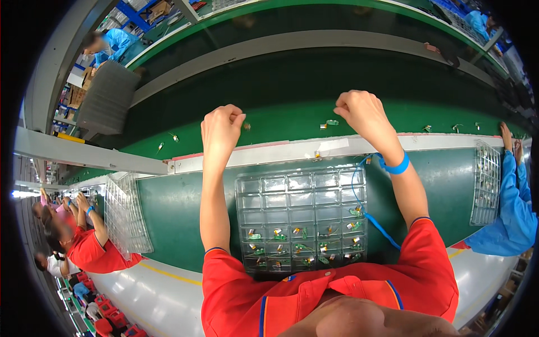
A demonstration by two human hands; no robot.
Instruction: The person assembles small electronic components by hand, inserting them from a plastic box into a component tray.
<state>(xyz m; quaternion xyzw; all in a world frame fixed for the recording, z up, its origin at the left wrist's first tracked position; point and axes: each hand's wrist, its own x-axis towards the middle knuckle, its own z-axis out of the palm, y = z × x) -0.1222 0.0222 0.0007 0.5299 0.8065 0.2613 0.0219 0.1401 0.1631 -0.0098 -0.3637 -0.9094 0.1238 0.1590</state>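
Both my arms reach forward over a green conveyor belt. The fingers of my left hand are curled in, thumb against forefinger; any thing between them is hidden. Close to that thumb is a small blurred part. My right hand is also closed, fingertips pressed together, contents not visible. Just left of it lies a small green circuit board with a silvery piece. Between my forearms sits a clear compartment tray. Its nearer rows hold several such boards; the far rows look bare.
A white rail separates belt and green bench. A blue wrist strap trails a cord beside the tray. Other trays stand left and right, near co-workers. Stacked trays sit at far left.
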